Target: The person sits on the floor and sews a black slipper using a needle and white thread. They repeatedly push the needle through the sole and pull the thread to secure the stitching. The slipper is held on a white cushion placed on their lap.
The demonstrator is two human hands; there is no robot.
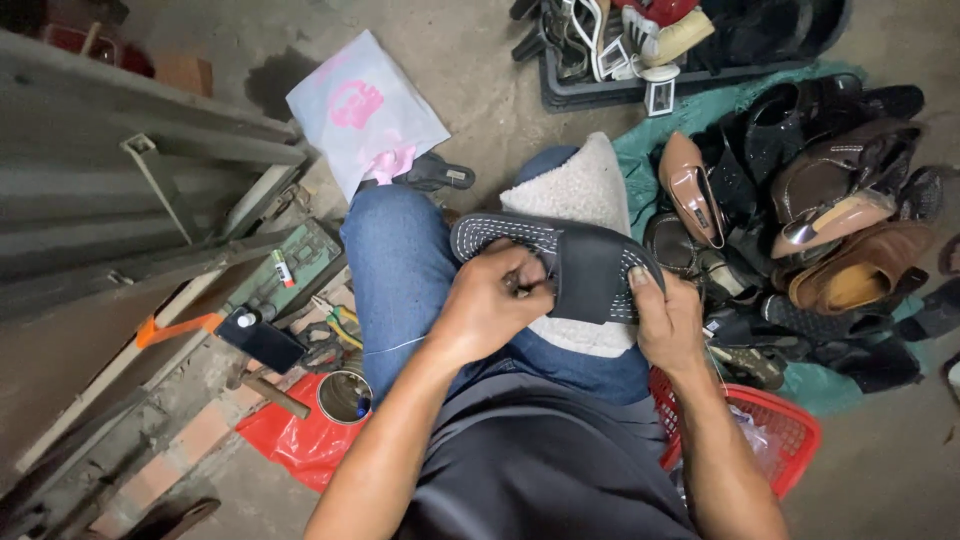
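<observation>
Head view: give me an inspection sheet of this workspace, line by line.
Surface: bare concrete floor; the work rests on a pale fleecy pad over the person's lap.
Job's things: dark slide sandal with white stitching, lying across the knees.
Clutter: shoe pile on a green sheet, tray of shoes, red basket, tin can, pliers, dark phone, white and pink bag.
Hands: left hand pinches at the sandal strap's edge; right hand grips the sandal's end.
Cables: none; a thin pale thread crosses the jeans.
Surroundings: grey metal frame, red bricks.
</observation>
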